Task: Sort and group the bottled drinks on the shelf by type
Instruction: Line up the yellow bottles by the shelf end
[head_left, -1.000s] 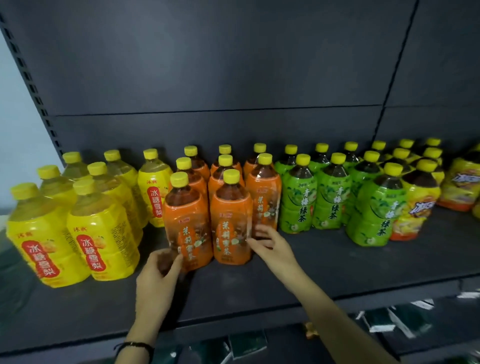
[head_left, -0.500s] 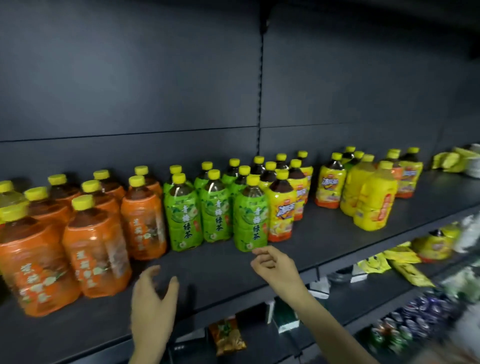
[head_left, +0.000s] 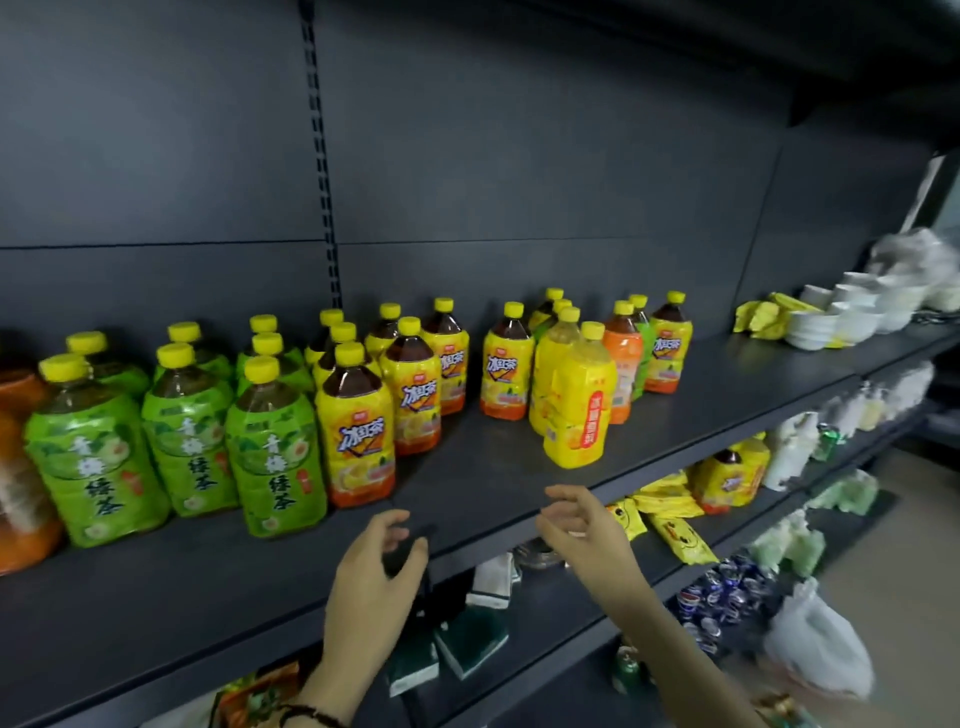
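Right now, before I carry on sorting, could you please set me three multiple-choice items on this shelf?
1. Where are the white bowls? A) far right of the shelf B) on the floor C) beside the hands
2. What colour are the bottle caps? A) red B) yellow C) white
3. What do the left hand and right hand hold? A) a bottle each B) one bowl C) nothing

Key: 1 A, they are stacked at its right end; 2 B, every visible cap is yellow; 3 C, both hover empty at the front edge.
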